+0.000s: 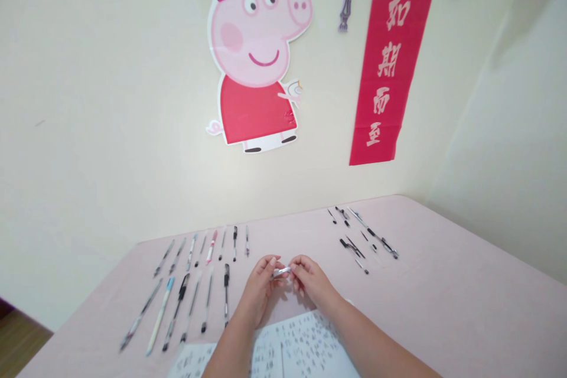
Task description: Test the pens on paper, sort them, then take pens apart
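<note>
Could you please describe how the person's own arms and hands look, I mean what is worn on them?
The left forearm and the right forearm are bare as far as the lower edge of the picture; no sleeve shows. The left hand and the right hand wear no gloves. No watch, bracelet or ring is visible, though the fingers are too small to be sure about rings.

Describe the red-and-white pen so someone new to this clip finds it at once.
On the pink table beneath the pig cut-out, two rows of pens lie left of the left hand. The red-and-white pen sits near the middle of the far row. It alone has red; its neighbours are black, grey or clear.
</note>
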The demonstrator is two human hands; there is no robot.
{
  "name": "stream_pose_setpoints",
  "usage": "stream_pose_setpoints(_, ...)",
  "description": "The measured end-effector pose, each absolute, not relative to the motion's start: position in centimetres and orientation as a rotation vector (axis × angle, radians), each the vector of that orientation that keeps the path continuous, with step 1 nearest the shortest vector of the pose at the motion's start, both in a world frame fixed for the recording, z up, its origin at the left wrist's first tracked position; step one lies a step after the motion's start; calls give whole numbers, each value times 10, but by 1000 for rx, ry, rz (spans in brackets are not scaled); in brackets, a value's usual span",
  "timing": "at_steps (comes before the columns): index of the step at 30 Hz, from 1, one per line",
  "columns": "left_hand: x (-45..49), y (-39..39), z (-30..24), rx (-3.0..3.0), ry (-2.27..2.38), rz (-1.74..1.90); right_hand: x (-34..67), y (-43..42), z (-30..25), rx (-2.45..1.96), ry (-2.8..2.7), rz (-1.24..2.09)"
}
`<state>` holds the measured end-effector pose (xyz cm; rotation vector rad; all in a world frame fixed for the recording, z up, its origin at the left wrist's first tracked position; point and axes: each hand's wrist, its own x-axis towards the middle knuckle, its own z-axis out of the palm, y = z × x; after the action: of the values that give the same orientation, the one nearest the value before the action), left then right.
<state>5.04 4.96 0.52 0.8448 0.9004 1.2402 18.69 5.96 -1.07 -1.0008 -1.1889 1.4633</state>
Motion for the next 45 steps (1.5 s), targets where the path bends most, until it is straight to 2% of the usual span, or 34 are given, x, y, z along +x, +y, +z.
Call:
stream_pose_setpoints(16, 45, 54, -2, 986, 1073, 1392, 182, 58, -13, -859, -733, 1763)
stream_pose_setpoints(30, 45, 52, 3, 1112, 1211, 1519, 180, 56, -14, -893, -746, 1833)
stream_pose_setpoints(38, 40, 60, -3, 906, 1270, 1651, 181, 62, -21, -1145, -1150, 1465)
stream_pose_setpoints(45, 44, 59, -6, 1153, 1313, 1469, 192, 49, -7, -1374, -1857, 664)
